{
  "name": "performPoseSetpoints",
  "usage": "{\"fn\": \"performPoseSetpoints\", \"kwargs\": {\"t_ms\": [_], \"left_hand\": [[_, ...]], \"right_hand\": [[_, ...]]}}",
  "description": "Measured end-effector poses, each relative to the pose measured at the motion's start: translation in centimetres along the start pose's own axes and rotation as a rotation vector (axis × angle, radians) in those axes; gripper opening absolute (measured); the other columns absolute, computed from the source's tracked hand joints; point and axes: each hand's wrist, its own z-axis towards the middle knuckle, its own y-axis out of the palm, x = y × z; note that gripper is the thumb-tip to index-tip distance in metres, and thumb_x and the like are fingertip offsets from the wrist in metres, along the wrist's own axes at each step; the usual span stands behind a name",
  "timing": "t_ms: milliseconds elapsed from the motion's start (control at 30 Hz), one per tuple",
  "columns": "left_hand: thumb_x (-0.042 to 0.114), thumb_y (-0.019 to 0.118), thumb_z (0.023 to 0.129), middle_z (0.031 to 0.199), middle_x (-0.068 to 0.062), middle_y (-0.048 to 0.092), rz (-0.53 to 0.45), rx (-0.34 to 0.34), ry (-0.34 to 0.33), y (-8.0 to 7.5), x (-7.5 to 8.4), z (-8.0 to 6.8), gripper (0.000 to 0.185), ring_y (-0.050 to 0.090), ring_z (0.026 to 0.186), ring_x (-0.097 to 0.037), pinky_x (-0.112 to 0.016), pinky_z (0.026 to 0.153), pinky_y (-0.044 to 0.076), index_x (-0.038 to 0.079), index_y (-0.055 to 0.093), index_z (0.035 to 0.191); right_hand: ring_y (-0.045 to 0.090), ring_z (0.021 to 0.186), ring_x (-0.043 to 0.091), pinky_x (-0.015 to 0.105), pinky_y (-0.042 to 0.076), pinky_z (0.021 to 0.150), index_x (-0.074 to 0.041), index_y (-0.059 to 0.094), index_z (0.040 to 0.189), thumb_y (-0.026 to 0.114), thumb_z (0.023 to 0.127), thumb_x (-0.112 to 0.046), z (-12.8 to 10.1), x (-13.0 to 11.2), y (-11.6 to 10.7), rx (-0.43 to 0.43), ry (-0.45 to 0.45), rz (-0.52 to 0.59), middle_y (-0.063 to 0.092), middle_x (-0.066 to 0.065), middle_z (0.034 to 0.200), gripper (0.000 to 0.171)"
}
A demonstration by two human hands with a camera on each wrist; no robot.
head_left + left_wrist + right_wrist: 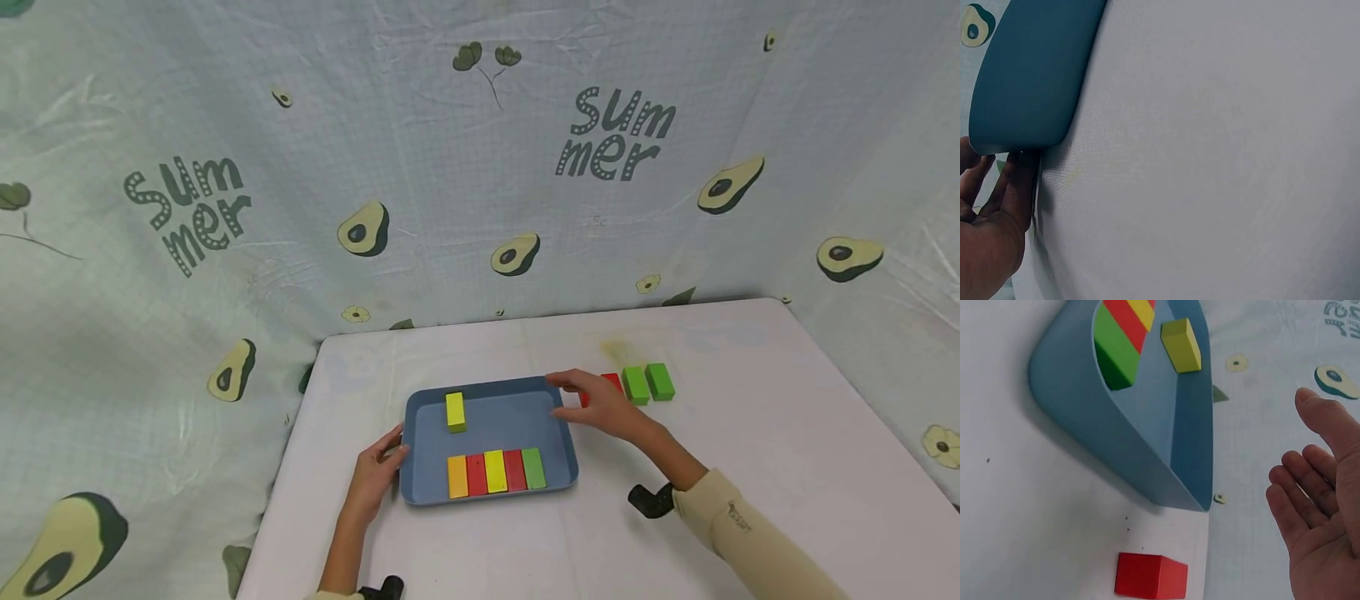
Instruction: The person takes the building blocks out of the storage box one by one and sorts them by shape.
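— Blue tray [487, 425] sits on the white table [750, 467], near its front edge, right?

— Yes. Along the tray's near side lies a row of five blocks touching one another: orange, red, yellow, red, green [495, 472]. One more yellow block [455, 412] lies alone in the far left corner of the tray, apart from that row.

— What is the left hand [378, 475] doing?

— It rests against the tray's left edge. From the left wrist view its fingers [1017, 184] are fairly straight and touch the underside of the rim; they do not wrap around it.

— And the right hand [600, 404]?

— It hovers over the tray's far right corner, palm down. The right wrist view shows the fingers [1310, 500] spread loosely and nearly straight, with nothing in them.

— What is closest to it?

— A red block [609, 385] on the table, just outside the tray's right wall. In the head view the hand partly covers it; the right wrist view shows it whole, lying clear of the tray and below the palm, not touched.

— Anything else out there?

— Two green blocks [648, 382] side by side, just to the right of the red one. Behind the table hangs a pale cloth [480, 167] printed with avocados and the word "Summer".

— The sleeves?

— The right arm wears a cream sleeve [742, 525].
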Motion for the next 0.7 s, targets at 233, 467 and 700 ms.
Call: {"fn": "performPoseSetpoints", "kwargs": {"t_ms": [233,467,700], "left_hand": [[0.011,0.059,0.093,0.131,-0.023,0.049,-0.007,-0.01,0.004,-0.1,0.2,-0.1,0.048,0.052,0.113,-0.029,-0.025,0.082,0.046,0.004,0.046,0.139],[0.009,0.061,0.092,0.128,-0.021,0.051,-0.011,-0.001,0.003,-0.2,-0.2,0.3,0.048,0.055,0.109,-0.027,-0.025,0.078,0.047,0.005,0.049,0.137],[0.009,0.061,0.092,0.128,-0.021,0.051,-0.014,-0.001,-0.002,-0.1,-0.1,0.1,0.048,0.055,0.107,-0.026,-0.023,0.075,0.047,0.005,0.048,0.138]], "right_hand": [[0.05,0.116,0.036,0.05,0.04,0.093,0.0,0.053,0.13,0.075,0.082,-0.016,0.8,-0.6,1.2,-0.003,0.01,-0.003,0.055,0.014,0.127,0.055],[0.05,0.117,0.031,0.047,0.042,0.092,-0.004,0.052,0.132,0.075,0.081,-0.017,1.8,-0.4,2.7,-0.015,0.028,-0.021,0.054,0.01,0.129,0.057],[0.051,0.116,0.034,0.047,0.043,0.091,-0.001,0.05,0.132,0.074,0.082,-0.019,2.8,-0.4,3.9,-0.042,0.008,0.019,0.053,0.015,0.128,0.058]]}}
